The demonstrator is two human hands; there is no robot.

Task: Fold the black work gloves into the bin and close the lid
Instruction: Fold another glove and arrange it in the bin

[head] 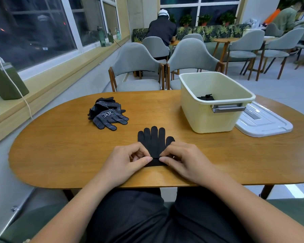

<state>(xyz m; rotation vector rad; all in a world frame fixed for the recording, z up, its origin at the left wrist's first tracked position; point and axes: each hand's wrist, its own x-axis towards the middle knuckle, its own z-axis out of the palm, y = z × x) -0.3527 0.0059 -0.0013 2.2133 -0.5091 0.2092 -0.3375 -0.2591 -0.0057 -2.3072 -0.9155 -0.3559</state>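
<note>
Left hand (128, 160) and right hand (182, 160) are both pinching the cuff of a black glove (154, 139) lying flat on the table (60, 155) | glove pile (107, 114) is showing unreadable white print | bin (209, 116) is sitting open, lid (265, 123) beside it

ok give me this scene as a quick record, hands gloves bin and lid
left hand: pinches the cuff of the flat glove
right hand: pinches the same cuff
flat glove: lies on the table, fingers pointing away from the person
glove pile: dotted gloves heaped on the table's far left
bin: cream, open, something black inside
lid: white, off, on the table right of the bin
</note>
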